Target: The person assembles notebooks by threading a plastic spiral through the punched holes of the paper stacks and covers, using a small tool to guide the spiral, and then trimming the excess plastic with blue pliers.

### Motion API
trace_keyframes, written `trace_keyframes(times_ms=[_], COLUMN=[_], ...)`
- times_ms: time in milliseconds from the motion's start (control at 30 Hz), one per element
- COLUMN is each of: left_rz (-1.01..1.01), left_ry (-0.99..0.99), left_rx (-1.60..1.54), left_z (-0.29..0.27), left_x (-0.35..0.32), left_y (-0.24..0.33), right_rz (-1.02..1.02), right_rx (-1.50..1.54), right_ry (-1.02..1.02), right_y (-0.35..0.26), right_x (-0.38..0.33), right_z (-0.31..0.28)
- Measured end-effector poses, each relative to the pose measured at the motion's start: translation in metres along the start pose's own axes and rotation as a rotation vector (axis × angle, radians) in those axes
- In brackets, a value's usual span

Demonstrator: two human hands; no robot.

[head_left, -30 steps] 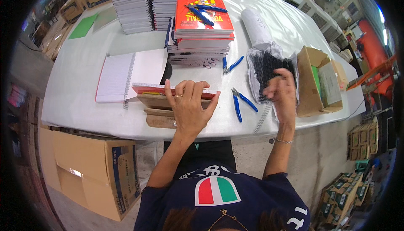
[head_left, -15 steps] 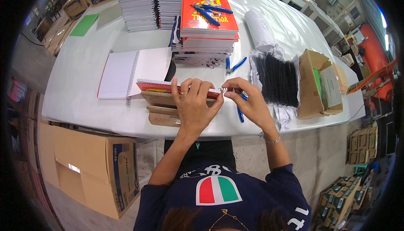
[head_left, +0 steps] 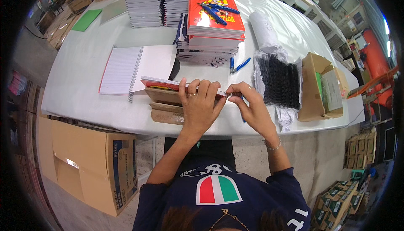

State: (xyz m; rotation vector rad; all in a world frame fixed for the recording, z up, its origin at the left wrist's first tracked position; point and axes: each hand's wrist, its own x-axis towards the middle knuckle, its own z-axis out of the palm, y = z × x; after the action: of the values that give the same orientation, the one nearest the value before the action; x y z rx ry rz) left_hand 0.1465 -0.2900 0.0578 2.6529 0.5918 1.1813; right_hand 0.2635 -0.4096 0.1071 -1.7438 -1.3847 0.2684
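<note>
i'm pressing my left hand (head_left: 198,107) flat, fingers spread, on a thin notebook (head_left: 168,84) lying over a wooden jig (head_left: 162,105) at the near edge of the white table (head_left: 84,75). my right hand (head_left: 252,107) is pinching its fingertips together on a black spiral coil (head_left: 234,94) at the notebook's right end. the coil looks light and springy, likely to bend if gripped hard, so i'd take it close to the end; the loose pages probably slide, hence the flat palm. the table edge is running just below the jig, with little room on the near side. to the right, the pile of black coils (head_left: 280,79) is lying near my wrist; blue pliers (head_left: 239,65) and the stacked notebooks (head_left: 210,33) are crowding the far side.
</note>
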Motion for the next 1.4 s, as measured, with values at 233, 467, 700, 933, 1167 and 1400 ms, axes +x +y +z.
trace_keyframes(times_ms=[233, 467, 700, 933, 1167, 1400], left_rz=[0.046, 0.235, 0.267, 0.28, 0.243, 0.28], left_ry=[-0.049, -0.104, -0.009, 0.003, -0.015, 0.01], left_rx=[0.04, -0.223, -0.266, -0.216, -0.238, -0.304], left_z=[-0.001, -0.015, -0.009, -0.005, -0.011, -0.002], left_x=[-0.002, 0.012, 0.013, 0.008, 0.007, 0.012], left_y=[0.0, -0.018, -0.018, -0.019, -0.018, -0.015], right_rz=[-0.129, 0.127, -0.095, -0.518, -0.46, -0.467], right_rx=[-0.434, 0.111, -0.004, -0.141, -0.021, -0.086], right_ry=[0.024, -0.143, -0.571, -0.493, -0.234, -0.019], right_y=[-0.01, 0.003, 0.076, 0.107, 0.111, 0.159], right_x=[-0.006, 0.008, 0.101, 0.159, 0.152, 0.153], right_z=[0.0, -0.013, 0.0, 0.112, 0.151, 0.181])
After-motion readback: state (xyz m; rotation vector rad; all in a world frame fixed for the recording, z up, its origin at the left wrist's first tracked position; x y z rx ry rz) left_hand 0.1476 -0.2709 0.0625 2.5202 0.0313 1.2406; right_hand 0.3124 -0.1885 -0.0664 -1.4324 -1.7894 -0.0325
